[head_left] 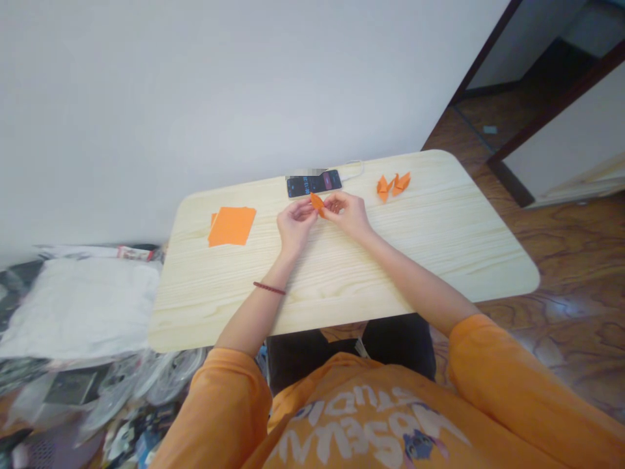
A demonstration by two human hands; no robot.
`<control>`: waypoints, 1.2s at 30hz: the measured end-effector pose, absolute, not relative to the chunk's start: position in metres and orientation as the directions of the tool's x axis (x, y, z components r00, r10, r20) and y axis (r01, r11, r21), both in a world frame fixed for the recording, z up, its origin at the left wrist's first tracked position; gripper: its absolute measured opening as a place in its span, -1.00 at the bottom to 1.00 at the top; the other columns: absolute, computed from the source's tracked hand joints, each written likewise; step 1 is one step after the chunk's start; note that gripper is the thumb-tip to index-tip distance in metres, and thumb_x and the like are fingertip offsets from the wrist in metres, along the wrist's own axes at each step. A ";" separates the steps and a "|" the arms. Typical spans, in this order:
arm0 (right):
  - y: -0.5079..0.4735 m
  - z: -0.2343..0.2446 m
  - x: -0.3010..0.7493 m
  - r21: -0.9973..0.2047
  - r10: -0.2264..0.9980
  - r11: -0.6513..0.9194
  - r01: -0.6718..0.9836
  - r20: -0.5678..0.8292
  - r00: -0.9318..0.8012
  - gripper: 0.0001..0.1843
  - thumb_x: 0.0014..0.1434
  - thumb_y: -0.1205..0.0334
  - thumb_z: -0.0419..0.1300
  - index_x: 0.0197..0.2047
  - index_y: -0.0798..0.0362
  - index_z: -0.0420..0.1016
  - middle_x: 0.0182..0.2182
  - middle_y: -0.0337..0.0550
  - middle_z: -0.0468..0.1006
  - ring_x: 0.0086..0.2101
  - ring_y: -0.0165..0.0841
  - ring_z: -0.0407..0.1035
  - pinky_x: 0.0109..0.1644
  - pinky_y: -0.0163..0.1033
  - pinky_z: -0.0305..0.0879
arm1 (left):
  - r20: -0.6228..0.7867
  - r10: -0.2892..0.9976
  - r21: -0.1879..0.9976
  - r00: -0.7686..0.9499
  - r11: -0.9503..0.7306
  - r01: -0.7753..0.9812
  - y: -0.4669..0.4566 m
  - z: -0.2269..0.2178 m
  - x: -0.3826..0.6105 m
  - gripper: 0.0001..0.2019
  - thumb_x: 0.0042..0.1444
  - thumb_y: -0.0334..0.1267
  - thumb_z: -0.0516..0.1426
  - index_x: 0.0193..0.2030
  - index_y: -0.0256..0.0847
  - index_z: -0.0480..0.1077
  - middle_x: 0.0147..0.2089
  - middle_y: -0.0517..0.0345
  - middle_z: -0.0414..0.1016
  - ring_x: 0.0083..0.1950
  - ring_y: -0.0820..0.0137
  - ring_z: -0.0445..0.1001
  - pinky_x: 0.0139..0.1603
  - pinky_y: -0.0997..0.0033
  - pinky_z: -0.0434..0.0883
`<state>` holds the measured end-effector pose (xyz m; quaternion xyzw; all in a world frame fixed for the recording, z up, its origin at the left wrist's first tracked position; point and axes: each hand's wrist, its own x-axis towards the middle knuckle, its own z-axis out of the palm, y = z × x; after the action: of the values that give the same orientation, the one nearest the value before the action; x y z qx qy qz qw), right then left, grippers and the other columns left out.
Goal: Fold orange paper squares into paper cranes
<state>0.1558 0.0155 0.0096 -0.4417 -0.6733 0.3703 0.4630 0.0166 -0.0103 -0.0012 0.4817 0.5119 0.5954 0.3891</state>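
Note:
Between my two hands, just above the table, is a small piece of folded orange paper (318, 204), narrow and pointed at the top. My left hand (295, 225) pinches it from the left. The fingers of my right hand (349, 213) grip its lower right side. Fingertips cover part of the folds. Two finished-looking orange origami cranes (401, 184) stand close together to the right of my right hand. Left of my hands lies a stack of flat square orange paper sheets (233, 226), slightly fanned.
A phone (314, 184) with a lit screen and a white cable (355, 170) lies right behind my hands. The pale wooden table (390, 273) has rounded corners and backs onto a wall. At the lower left are a white bag (88, 299) and clutter.

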 end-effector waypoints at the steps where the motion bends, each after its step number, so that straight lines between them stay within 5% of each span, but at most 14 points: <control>1: 0.015 0.010 0.156 -0.903 0.938 0.338 0.265 0.300 -0.175 -0.81 -0.06 0.13 0.29 -0.45 0.09 0.45 -0.51 -0.22 0.50 -0.51 -0.45 0.29 -0.37 -0.31 0.24 | 0.176 0.955 0.984 -0.238 -0.173 0.036 -0.011 -0.001 0.017 -0.63 -0.15 -0.20 0.33 -0.17 -0.26 0.49 -0.24 -0.02 0.61 -0.16 0.27 0.59 -0.05 0.26 0.49; 13: 0.022 0.001 0.155 -0.942 0.953 0.302 0.144 0.293 -0.081 -0.83 -0.10 0.17 0.29 -0.49 0.09 0.44 -0.55 -0.25 0.49 -0.51 -0.45 0.34 -0.43 -0.34 0.24 | 0.210 0.957 0.972 -0.198 -0.227 -0.068 -0.010 -0.001 0.017 -0.61 -0.19 -0.20 0.35 -0.17 -0.24 0.50 -0.27 0.02 0.62 -0.21 0.29 0.61 -0.11 0.28 0.52; 36: 0.017 0.008 0.151 -0.967 0.967 0.248 0.058 0.243 -0.076 -0.84 -0.17 0.21 0.31 -0.54 0.10 0.44 -0.60 -0.24 0.48 -0.55 -0.44 0.33 -0.44 -0.31 0.27 | 0.305 0.932 0.952 -0.194 -0.303 0.040 -0.012 0.002 0.017 -0.78 -0.11 -0.28 0.30 -0.28 -0.26 0.50 -0.26 0.04 0.60 -0.28 0.39 0.57 -0.16 0.35 0.51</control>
<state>0.1513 0.0171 0.0080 -0.4335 -0.5913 0.4338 0.5237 0.0171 -0.0119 0.0017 0.5213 0.4663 0.6162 0.3620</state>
